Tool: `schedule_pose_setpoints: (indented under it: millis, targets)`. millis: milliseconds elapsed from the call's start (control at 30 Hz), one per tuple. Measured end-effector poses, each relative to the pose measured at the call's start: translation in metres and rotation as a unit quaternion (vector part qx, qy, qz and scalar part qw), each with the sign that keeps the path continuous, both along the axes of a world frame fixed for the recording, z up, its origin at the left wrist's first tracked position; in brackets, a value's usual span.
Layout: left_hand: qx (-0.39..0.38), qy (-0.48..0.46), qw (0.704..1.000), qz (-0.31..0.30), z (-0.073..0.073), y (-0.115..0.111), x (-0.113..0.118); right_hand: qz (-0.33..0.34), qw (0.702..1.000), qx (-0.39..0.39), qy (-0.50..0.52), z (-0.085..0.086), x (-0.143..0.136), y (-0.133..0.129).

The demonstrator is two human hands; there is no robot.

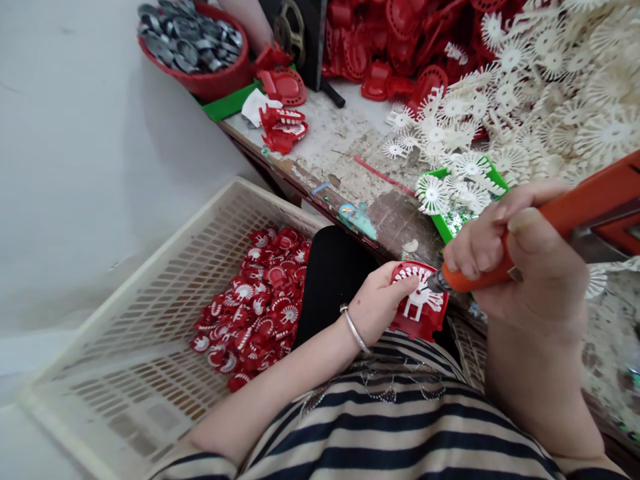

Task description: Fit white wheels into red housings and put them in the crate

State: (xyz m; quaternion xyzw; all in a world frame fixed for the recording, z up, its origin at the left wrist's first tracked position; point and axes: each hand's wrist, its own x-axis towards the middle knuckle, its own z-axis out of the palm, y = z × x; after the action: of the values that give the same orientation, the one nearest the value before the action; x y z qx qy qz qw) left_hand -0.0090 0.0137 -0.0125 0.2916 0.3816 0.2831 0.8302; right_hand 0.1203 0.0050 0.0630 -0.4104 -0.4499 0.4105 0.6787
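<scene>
Close to my body, my left hand (376,303) grips a red plastic piece (417,320) by its left edge, thumb on top. A white toothed part (413,312) lies on that piece's face. My right hand (535,280) is wrapped round an orange power screwdriver (575,207), whose tip meets the middle of the white part. Just beyond the right hand is a small green tray (442,227) holding white toothed parts and small shiny bits.
White toothed parts (515,93) and red pieces (395,40) are heaped on the worn table (345,147). A red bowl (220,83) holds metal discs. At lower left, a cream crate (150,280) contains red-and-white assemblies (250,300).
</scene>
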Motion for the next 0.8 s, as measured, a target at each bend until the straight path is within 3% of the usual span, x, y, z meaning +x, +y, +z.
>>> schedule_pose_setpoints:
  millis: [267, 800]
  targets:
    - [-0.015, -0.002, 1.0, 0.002, 0.001, 0.0, 0.0, -0.053, 0.998, -0.029, -0.019, 0.005, -0.011, -0.002]
    - [-0.021, -0.007, 1.0, -0.001, -0.004, -0.001, 0.0, -0.06, 0.997, -0.039, 0.001, 0.007, -0.014, 0.0]
